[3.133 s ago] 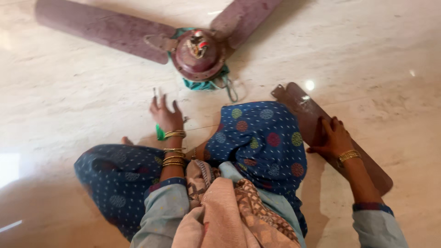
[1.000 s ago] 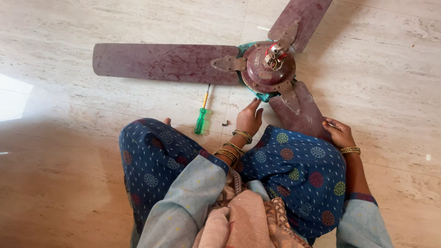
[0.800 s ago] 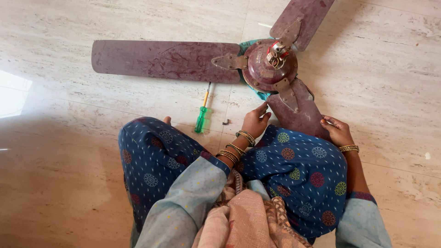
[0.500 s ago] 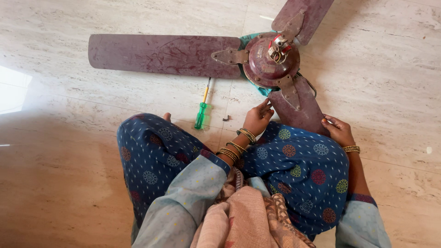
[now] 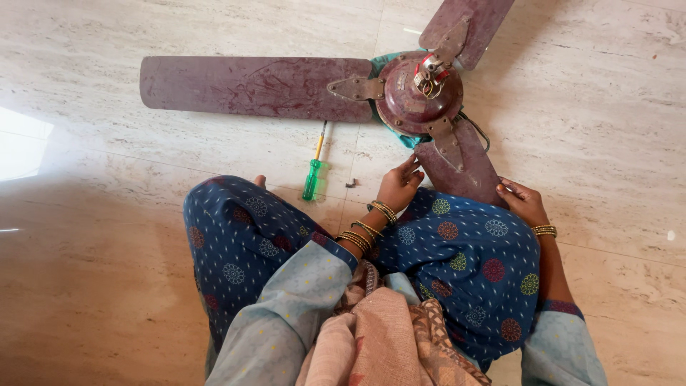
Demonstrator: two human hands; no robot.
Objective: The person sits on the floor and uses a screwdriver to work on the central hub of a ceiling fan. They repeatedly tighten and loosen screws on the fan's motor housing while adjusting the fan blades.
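Observation:
A maroon ceiling fan lies on the marble floor, its round motor hub [image 5: 418, 93] up. One long blade [image 5: 243, 87] stretches left, another [image 5: 468, 20] points up right, and a third blade [image 5: 461, 166] comes toward my knees. My left hand [image 5: 399, 184] touches the left edge of this near blade, fingers slightly curled. Resting on the blade's right edge near my knee is my right hand [image 5: 520, 200]. A green-handled screwdriver [image 5: 313, 175] lies on the floor left of my left hand, with a small dark screw [image 5: 350, 184] beside it.
I sit on the floor in blue patterned trousers [image 5: 236, 236], knees spread toward the fan. A teal cloth [image 5: 400, 137] lies under the hub. Pale marble floor [image 5: 107, 214] surrounds everything, with a bright light patch at the far left.
The fan has been turned so one blade now lies toward my knees. My left hand moved from near the screwdriver to the near blade's edge; my right hand stays on that blade.

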